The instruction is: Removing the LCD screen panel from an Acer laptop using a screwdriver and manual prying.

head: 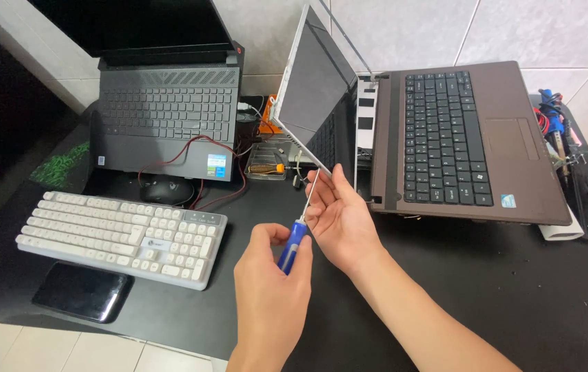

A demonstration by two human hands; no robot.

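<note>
My left hand (271,289) is clenched round the blue handle of a screwdriver (294,244); its thin shaft runs toward one o'clock, up to the lower corner of the detached-looking screen panel (315,89); the tip itself I cannot make out. My right hand (339,217) has its fingers pinched on that same lower corner of the panel, touching the shaft; the panel stands tilted, edge-on, just at nine o'clock of the brown laptop (466,138), which lies open on the black table (514,289). At ten o'clock of my hands sits a small clear tray (266,164) holding a second screwdriver with an amber handle; other contents too small to tell. Behind it, at eleven o'clock, a grey laptop (166,114) with red wires trailing past a black mouse (166,189). At nine o'clock lies a white keyboard (125,238), and a dark phone (84,291) just below it. At three o'clock, beyond the brown laptop, a bundle of tools and cables (570,158).
</note>
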